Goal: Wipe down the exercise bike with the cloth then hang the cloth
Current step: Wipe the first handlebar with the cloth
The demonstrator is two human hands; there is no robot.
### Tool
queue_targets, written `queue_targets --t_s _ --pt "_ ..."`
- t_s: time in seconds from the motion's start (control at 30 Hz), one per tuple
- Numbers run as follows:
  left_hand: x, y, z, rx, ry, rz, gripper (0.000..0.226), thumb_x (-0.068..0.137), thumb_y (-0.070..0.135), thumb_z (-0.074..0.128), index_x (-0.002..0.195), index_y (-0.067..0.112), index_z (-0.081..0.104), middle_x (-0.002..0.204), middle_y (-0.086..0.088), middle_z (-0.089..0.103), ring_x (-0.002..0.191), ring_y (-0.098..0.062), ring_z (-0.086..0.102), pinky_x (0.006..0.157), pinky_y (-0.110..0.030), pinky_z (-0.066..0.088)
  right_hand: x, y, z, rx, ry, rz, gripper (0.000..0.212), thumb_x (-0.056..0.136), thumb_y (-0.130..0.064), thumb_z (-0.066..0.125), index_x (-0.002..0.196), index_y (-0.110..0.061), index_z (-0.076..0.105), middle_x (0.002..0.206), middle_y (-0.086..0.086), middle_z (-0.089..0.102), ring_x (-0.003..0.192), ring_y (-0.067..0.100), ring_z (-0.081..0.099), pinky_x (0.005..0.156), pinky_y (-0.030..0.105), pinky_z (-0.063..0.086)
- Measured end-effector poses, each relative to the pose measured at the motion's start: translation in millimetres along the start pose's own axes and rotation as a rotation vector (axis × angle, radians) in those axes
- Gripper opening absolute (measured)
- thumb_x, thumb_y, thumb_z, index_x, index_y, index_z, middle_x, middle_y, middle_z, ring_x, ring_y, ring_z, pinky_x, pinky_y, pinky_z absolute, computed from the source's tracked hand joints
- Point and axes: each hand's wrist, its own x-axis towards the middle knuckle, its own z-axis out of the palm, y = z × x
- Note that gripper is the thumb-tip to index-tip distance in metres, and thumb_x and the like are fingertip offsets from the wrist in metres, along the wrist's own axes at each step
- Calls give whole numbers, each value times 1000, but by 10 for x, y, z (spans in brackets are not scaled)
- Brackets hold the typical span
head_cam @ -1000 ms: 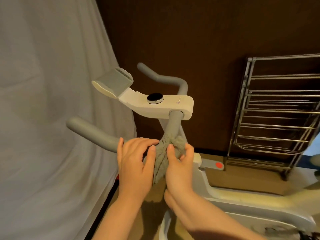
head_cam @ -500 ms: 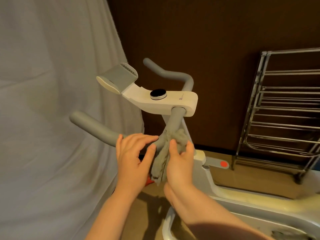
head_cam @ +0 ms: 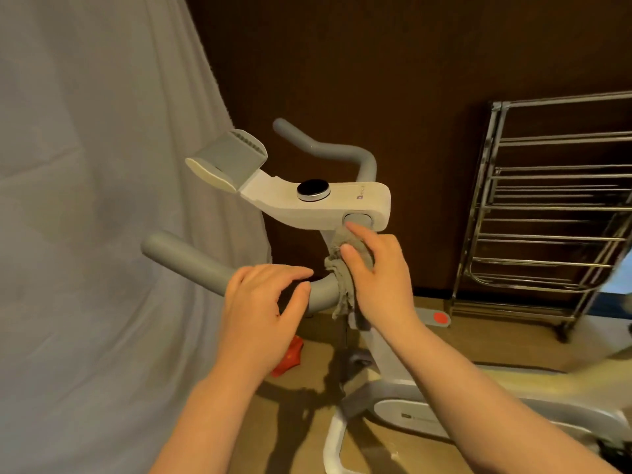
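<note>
The exercise bike (head_cam: 318, 203) is white, with grey handlebars and a round black knob on its console. A grey cloth (head_cam: 342, 271) is wrapped round the near handlebar (head_cam: 191, 261) just below the console. My right hand (head_cam: 379, 271) grips the cloth against the bar, index finger pointing up at the console joint. My left hand (head_cam: 260, 309) hovers over the bar left of the cloth with its fingers loosely curved and holding nothing.
A chrome drying rack (head_cam: 547, 213) stands against the dark wall to the right. A grey sheet (head_cam: 95, 217) hangs on the left. An orange knob (head_cam: 290, 357) shows low on the bike frame, above the wooden floor.
My right hand has slid the cloth up the handlebar toward the console. My left hand has let go of the cloth and sits to its left.
</note>
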Motion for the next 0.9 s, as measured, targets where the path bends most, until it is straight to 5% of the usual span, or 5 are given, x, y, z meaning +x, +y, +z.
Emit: queue_targets --t_s 0.13,0.23,0.37,0.53,0.9 --pt "107 -125 -16 -68 -5 -18 20 87 36 54 89 27 71 86 17 66 83 -8 59 79 -42 47 -155 -178 27 -352 -136 -122 30 97 -39 50 125 -30 57 116 -8 48 113 10 43 87 30 44" --pt "97 -128 12 -68 -10 3 20 89 35 52 86 27 70 83 19 64 80 -6 57 79 -32 39 -41 -247 -33 -370 -220 -74 30 96 -43 50 121 -32 62 112 -6 50 111 13 46 88 35 45" --pt "14 -182 -34 -110 -41 88 18 92 32 53 91 27 70 88 18 64 85 -2 55 84 -25 36 -164 -349 55 -456 -75 -4 31 97 -41 50 125 -32 59 118 -4 47 113 15 42 86 37 47" --pt "27 -432 -301 -19 -8 168 17 90 27 54 93 25 71 93 15 67 93 -2 57 118 -36 17 -356 -417 127 -409 -13 -5 30 97 -41 50 124 -31 59 105 -11 41 103 10 48 80 28 45" --pt "-18 -869 -669 8 54 234 21 88 15 56 100 22 72 119 7 65 126 -8 50 121 -43 5 -598 -771 840 -446 230 -119 30 96 -38 52 123 -29 63 103 -8 51 98 9 47 74 26 44"
